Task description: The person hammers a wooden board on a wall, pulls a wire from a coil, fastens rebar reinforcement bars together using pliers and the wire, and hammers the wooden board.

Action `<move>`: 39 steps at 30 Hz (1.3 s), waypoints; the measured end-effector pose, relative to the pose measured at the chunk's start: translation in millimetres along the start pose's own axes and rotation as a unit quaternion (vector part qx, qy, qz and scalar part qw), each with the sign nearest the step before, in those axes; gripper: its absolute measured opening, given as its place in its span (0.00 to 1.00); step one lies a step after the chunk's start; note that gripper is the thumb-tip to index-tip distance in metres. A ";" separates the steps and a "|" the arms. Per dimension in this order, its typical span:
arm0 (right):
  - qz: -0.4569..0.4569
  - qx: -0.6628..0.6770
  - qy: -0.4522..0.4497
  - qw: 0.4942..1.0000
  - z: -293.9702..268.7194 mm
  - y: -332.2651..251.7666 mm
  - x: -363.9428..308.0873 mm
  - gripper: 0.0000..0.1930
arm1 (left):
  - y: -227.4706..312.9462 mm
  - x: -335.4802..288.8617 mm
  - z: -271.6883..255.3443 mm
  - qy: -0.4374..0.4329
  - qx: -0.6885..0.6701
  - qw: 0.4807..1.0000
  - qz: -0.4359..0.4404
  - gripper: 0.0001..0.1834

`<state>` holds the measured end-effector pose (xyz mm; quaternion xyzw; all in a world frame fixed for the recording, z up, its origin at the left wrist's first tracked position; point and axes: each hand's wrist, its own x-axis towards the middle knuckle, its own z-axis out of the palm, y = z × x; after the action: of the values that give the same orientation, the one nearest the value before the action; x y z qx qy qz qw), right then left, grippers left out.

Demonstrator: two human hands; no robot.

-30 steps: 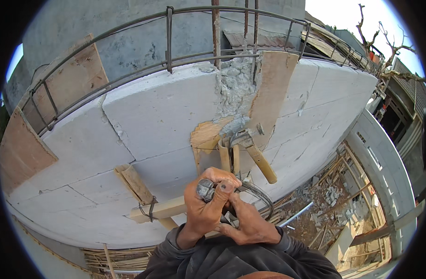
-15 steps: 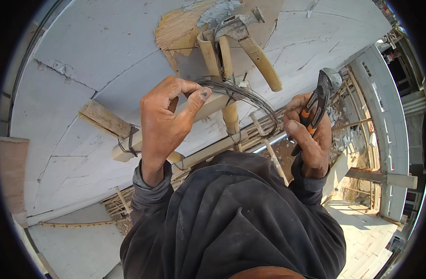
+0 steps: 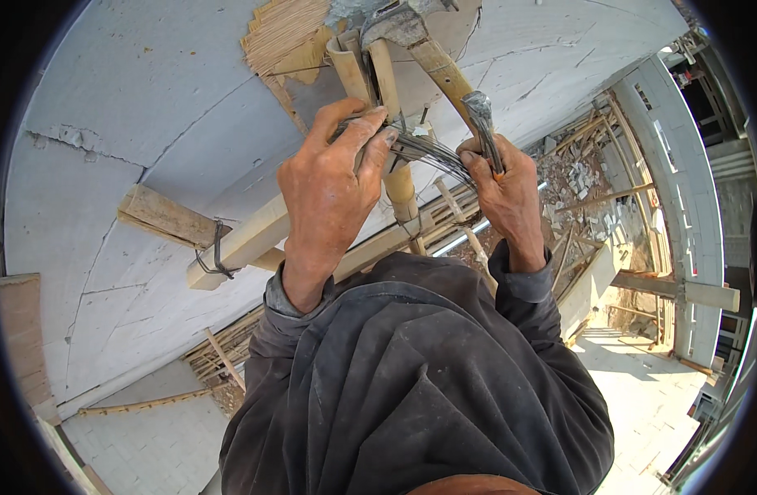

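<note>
My left hand (image 3: pixel 333 186) is closed, its thumb and fingers pinching one end of a bundle of thin dark tie wire (image 3: pixel 432 154). My right hand (image 3: pixel 510 188) is wrapped round pincers (image 3: pixel 482 120) with dark jaws pointing up and a bit of orange on the handles. The right thumb lies against the other end of the wire bundle. Behind the hands stand upright bamboo pieces (image 3: pixel 385 78), and the wire crosses in front of them. A hammer (image 3: pixel 403 31) with a worn steel head hangs at their top, its wooden handle slanting down toward the pincers.
A pale timber beam (image 3: pixel 238 247) runs behind my left hand, wire-tied to a wooden block (image 3: pixel 168 214). The large grey wall panel (image 3: pixel 205 99) has cracks and a broken patch with splintered strips (image 3: pixel 283 37). Rubble (image 3: pixel 581 186) and poles lie below on the right.
My right hand has moved left and up with the pincers to the wire bundle. My left hand has shifted right, and the view has tilted so the hammer sits higher.
</note>
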<state>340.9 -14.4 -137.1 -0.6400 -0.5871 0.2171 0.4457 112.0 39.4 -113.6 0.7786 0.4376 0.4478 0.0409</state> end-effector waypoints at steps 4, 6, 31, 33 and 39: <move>-0.032 0.010 -0.014 0.999 -0.4 2.6 5.2 0.05 | -4.1 -1.0 4.7 -0.002 0.001 1.000 -0.003 0.14; -0.050 -0.008 -0.027 0.998 -4.7 3.7 8.6 0.05 | -1.1 -3.9 6.6 -0.035 -0.004 0.998 -0.056 0.13; -0.109 -0.038 0.013 0.993 -29.5 16.4 -3.1 0.08 | -5.0 1.3 7.5 -0.041 -0.008 0.996 -0.078 0.13; -0.110 -0.032 0.048 0.992 -25.9 14.0 -4.5 0.08 | -4.9 1.2 7.7 -0.044 -0.010 0.996 -0.082 0.13; -0.126 -0.032 0.030 0.991 -25.8 0.7 3.4 0.06 | -4.7 3.8 8.2 -0.004 -0.023 0.999 -0.048 0.15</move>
<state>362.7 -19.3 -123.7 -0.5811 -0.6563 0.1210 0.4659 115.8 47.7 -118.2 0.7577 0.4635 0.4520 0.0821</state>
